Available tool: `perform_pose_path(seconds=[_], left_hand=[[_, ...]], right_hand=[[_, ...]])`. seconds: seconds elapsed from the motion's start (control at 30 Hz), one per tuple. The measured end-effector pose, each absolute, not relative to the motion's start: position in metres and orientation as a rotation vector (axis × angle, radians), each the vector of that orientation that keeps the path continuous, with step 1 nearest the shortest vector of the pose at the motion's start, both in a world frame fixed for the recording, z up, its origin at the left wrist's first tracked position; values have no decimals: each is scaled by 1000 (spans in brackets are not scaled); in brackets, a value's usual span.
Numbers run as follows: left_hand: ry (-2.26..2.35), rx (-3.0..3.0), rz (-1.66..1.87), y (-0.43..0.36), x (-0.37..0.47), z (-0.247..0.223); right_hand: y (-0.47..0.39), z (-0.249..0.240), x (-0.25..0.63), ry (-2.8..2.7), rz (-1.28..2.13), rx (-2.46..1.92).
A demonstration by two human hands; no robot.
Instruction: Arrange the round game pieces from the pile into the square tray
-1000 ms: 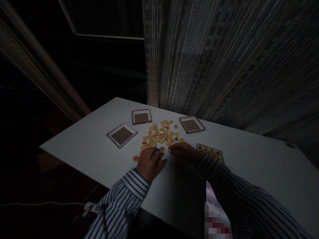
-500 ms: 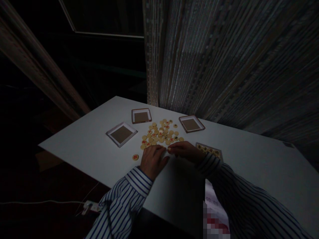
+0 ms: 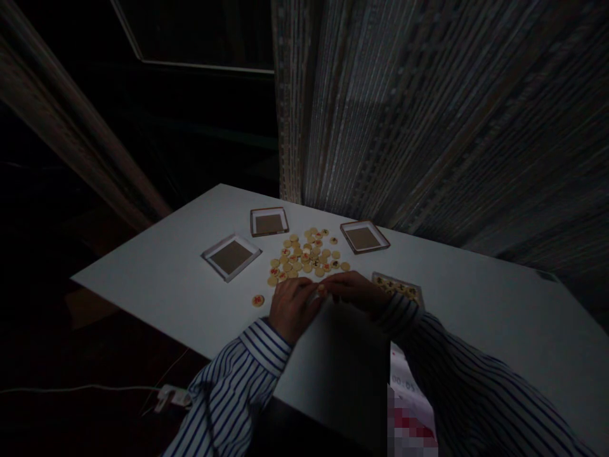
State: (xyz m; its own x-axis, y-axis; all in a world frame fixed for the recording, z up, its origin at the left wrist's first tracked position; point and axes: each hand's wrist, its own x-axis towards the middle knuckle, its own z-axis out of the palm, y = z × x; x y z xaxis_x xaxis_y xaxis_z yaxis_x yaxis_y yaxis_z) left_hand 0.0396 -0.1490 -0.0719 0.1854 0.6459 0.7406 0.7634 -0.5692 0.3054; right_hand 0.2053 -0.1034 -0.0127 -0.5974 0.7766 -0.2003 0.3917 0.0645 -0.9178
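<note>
A loose heap of round wooden Chinese chess pieces (image 3: 306, 255) lies mid-table, some showing red or black characters and others plain. Just in front of the heap, my left hand (image 3: 294, 306) and my right hand (image 3: 356, 289) meet at the fingertips, closed around a single chess piece (image 3: 322, 290). Its face is too dark to read. One red-marked piece (image 3: 257, 300) sits apart, to the left of my left hand. Beside my right wrist is a shallow box (image 3: 399, 287) with black-marked pieces in rows, partly covered by my sleeve.
Three shallow box parts rest around the heap: one at left (image 3: 231, 256), one at the back (image 3: 269, 222) and one at back right (image 3: 365, 237). Under my right forearm is a lit screen (image 3: 404, 374). A bead curtain (image 3: 380, 114) hangs behind the white table (image 3: 157, 260).
The chess piece at my fingertips has shifted slightly toward my left thumb, and my hands have drawn closer together. The heap and boxes stay put.
</note>
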Motion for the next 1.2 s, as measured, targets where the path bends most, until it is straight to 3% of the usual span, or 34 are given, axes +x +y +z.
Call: perform_pose_path(seconds=[0.87,1.2], left_hand=[[-1476,-2272,-1399,-155,43,-67],[-1889,-2352,-1825,-162,53,-63]], right_hand=[[-107,-21,209,-1811,1511,-1155],[-110,-16,213,-1869,1428,-1155]])
